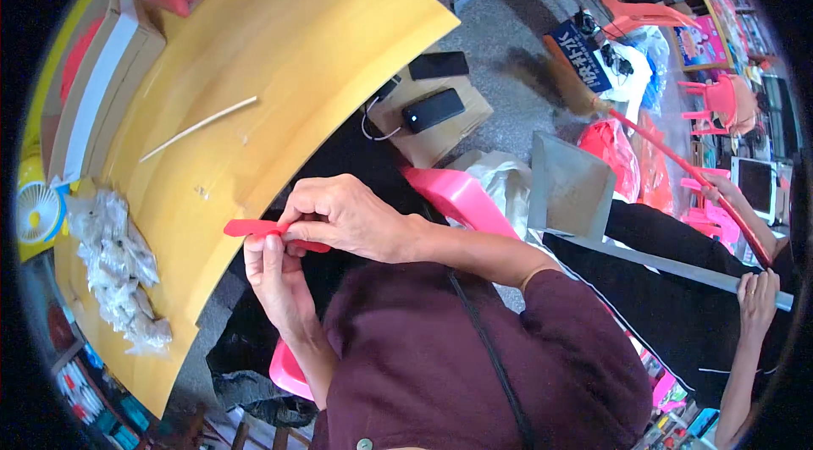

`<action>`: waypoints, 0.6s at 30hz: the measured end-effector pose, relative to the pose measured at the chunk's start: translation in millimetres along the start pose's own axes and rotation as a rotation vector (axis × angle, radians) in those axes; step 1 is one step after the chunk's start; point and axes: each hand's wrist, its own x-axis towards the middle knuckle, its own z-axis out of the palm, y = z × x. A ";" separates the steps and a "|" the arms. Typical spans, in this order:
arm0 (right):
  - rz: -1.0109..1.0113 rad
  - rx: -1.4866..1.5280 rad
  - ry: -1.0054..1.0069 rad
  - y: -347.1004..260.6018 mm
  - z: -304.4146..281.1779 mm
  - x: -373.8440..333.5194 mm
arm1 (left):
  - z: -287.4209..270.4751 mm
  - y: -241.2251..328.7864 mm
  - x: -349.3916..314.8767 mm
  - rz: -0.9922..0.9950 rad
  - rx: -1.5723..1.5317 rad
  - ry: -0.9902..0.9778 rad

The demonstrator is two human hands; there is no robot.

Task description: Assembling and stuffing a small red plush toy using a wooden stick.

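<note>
**Red piece [241,228] beside a wooden table [313,52]**

Far left, a fan [38,211] stands by plastic bags [118,264]; left of centre, the left hand [278,285] and right hand [347,217] pinch the red piece; right, a co-worker [677,314] grips broom [669,154] and dustpan [576,192] over grey floor [508,69].

matt red piece [246,228], smooth wooden table [322,35]

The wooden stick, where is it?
In the head view, the stick lies on the yellow table, left of centre, between the cardboard box and the right hand.
</note>
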 end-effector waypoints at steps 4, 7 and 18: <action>0.050 0.036 -0.001 1.1 -3.6 0.7 | 2.5 0.9 0.3 0.082 0.198 0.012; 0.031 -0.034 0.007 -3.9 -5.6 3.2 | 6.1 -2.0 3.5 0.174 0.264 0.021; 0.280 0.160 -0.059 -28.2 11.5 13.6 | 10.3 10.1 -0.3 0.401 0.443 0.007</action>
